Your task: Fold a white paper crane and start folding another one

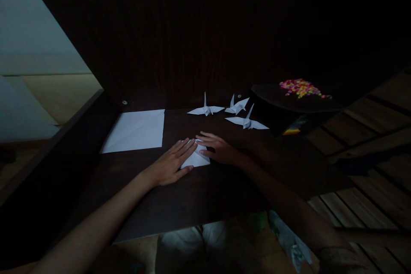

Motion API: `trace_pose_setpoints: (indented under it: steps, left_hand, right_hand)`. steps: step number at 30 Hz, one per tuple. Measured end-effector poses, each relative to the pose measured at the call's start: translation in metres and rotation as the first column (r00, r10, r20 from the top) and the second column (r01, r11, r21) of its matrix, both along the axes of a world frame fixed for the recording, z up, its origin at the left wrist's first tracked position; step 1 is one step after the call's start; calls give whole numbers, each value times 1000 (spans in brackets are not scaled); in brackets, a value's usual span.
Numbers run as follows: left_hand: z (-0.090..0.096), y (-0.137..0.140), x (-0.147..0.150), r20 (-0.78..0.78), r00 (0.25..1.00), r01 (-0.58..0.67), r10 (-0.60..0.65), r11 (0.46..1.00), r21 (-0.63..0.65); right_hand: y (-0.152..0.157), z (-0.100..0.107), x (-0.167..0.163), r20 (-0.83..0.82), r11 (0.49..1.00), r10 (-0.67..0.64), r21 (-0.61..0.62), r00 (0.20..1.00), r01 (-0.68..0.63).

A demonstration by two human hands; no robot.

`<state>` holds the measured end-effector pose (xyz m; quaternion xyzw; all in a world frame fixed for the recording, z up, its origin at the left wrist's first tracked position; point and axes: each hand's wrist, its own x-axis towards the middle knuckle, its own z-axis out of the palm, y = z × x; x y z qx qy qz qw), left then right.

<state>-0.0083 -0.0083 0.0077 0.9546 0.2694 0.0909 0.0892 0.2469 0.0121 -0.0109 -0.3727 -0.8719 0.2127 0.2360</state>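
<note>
A small folded piece of white paper [196, 160] lies flat on the dark desk. My left hand [173, 160] rests on its left side, fingers stretched out and pointing away from me. From the right, my right hand [218, 147] lays its spread fingers on the paper's upper right part. Both hands cover some of the folds. Behind them stand three white paper cranes: one on the left [207, 110], one at the back right [236, 106] and one nearer on the right [247, 123].
A larger white paper sheet [138, 130] with a diagonal crease lies at the left. Colourful small pieces [302, 88] are heaped on a dark raised shelf [272, 96] at the right. Dark panels bound the desk [180, 205] behind and on the left.
</note>
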Motion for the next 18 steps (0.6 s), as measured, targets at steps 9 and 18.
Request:
trace_pose_setpoints:
  steps: [9,18]
  left_hand:
    - [-2,5,-6,-19,999,36,-36,999,-8]
    - [2,5,-9,-10,995,100,-100,994,-44]
  right_hand:
    - [0,6,2,57,996,22,-82,998,-18]
    - [-2,13,1,108,991,26,-132,994,-11]
